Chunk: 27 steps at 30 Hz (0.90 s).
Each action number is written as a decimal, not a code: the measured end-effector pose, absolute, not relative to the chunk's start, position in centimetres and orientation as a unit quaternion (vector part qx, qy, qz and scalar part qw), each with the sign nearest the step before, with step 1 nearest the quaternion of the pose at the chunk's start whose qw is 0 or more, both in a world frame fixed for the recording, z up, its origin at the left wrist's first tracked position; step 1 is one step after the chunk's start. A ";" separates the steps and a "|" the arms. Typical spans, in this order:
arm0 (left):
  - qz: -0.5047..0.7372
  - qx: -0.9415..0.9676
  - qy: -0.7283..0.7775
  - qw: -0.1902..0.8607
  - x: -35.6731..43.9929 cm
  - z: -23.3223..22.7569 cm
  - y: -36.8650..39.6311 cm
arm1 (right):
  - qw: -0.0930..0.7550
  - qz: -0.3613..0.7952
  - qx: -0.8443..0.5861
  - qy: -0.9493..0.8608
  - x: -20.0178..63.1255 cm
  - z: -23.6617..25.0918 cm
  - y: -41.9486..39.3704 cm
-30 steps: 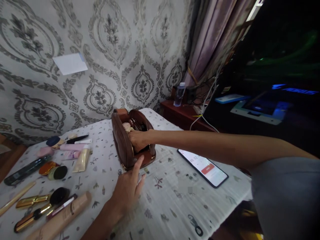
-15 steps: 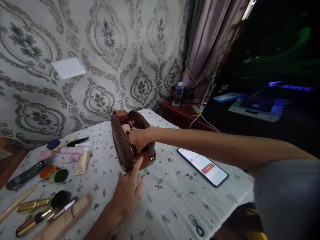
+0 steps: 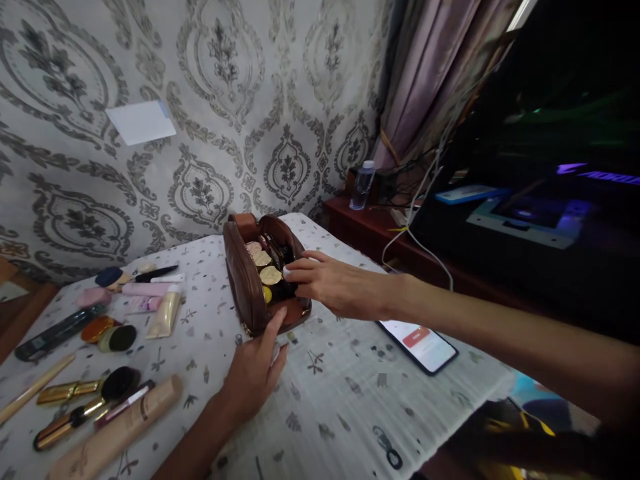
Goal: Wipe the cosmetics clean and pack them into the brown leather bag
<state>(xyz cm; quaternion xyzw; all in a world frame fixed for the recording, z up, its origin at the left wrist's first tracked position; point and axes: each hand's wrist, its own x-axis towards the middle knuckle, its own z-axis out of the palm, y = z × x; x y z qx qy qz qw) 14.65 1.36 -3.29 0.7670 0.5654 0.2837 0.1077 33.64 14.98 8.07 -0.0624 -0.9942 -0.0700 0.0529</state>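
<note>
Bag, brown, leather-look (image 3: pixel 243 283): one, opening unzipped, set just beyond the left index fingertip and left of the right hand. Contents included round pale-gold tops (image 3: pixel 271 275) and a yellow item (image 3: pixel 267 295).

Left hand (image 3: pixel 254 373): empty, loosely open, index finger touching the bag's near end.

Right hand (image 3: pixel 327 283): fingers bent at the bag's opening, small white item (image 3: pixel 287 273) at the tips; whether gripped could not be told.

Smartphone (image 3: pixel 423 347): screen lit, partly hidden under the right forearm.

Left of the left hand: cream tube (image 3: pixel 165 315), gold tube (image 3: pixel 70 391), beige bottle (image 3: pixel 120 430).

Beyond the right hand: clear bottle (image 3: pixel 363 188), white cap.

Beneath all but the last: patterned tablecloth (image 3: pixel 320 420).
</note>
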 end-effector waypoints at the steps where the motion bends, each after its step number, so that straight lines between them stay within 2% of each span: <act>1: 0.285 0.766 0.566 0.111 14.6 -3.3 1.4 | 0.055 -0.067 -0.059 -0.995 33.8 7.7 14.9; 8: 0.283 0.762 0.567 0.132 14.6 -3.1 1.3 | 0.085 -0.074 -0.066 -0.991 33.7 6.4 15.0; 14: 0.281 0.757 0.570 0.152 14.7 -2.2 1.0 | 0.034 -0.123 -0.078 -0.989 33.4 6.1 14.7; 17: 0.283 0.756 0.569 0.157 14.7 -1.5 0.5 | 0.038 -0.130 -0.083 -0.987 33.4 5.9 14.6; 22: 0.274 0.751 0.582 0.152 14.0 -0.6 -1.8 | 0.102 -0.130 -0.074 -0.984 33.3 5.1 14.0; 27: 0.225 0.762 0.595 0.123 11.7 -1.1 -5.2 | 0.216 -0.113 -0.087 -0.966 32.9 4.3 13.6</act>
